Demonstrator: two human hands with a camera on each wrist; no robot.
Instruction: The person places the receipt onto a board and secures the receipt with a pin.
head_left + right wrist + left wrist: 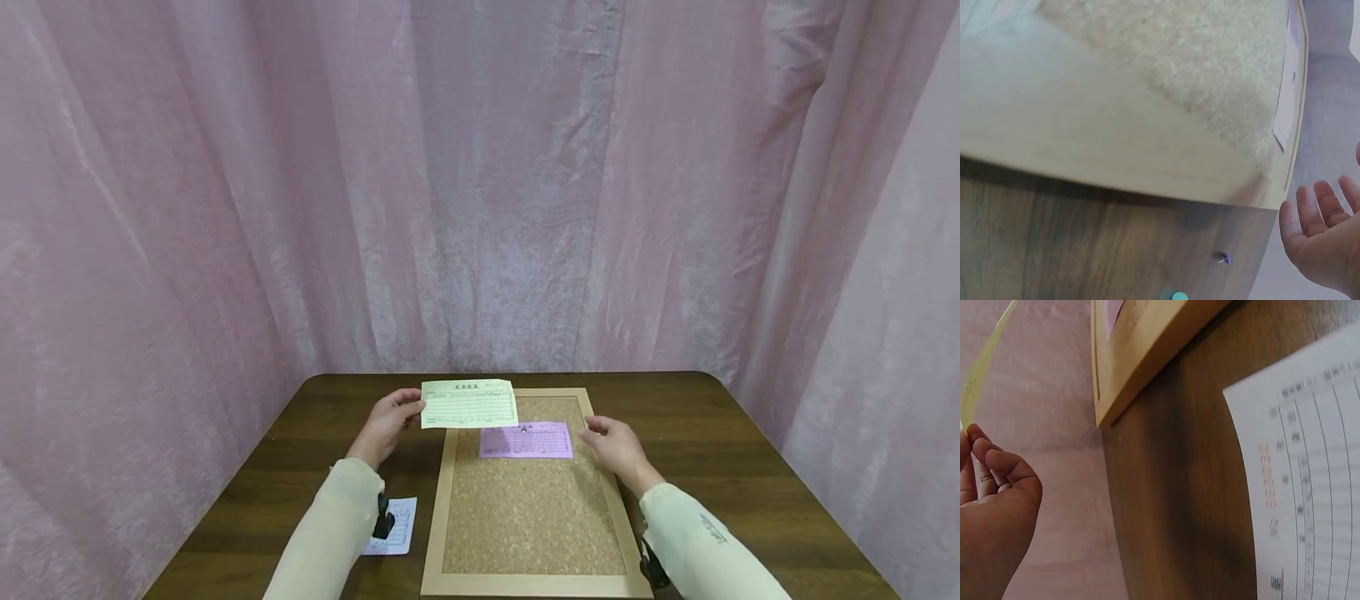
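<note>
My left hand (388, 423) pinches a pale green printed form (468, 405) by its left edge, holding it up over the far left part of a corkboard (532, 517). In the left wrist view that form shows edge-on above the fingertips. A purple printed form (528, 443) lies on the upper part of the cork, with a small pin (523, 431) at its top middle. My right hand (617, 448) is by the board's right frame, fingers loosely bent and holding nothing. Whether it touches the frame is unclear.
A white printed form (1310, 469) lies on the wooden table (720, 483) left of the board, partly behind my left sleeve in the head view. Right of the board are a purple push pin (1225, 257) and a teal round object (1179, 295). Pink curtains (517, 183) hang behind.
</note>
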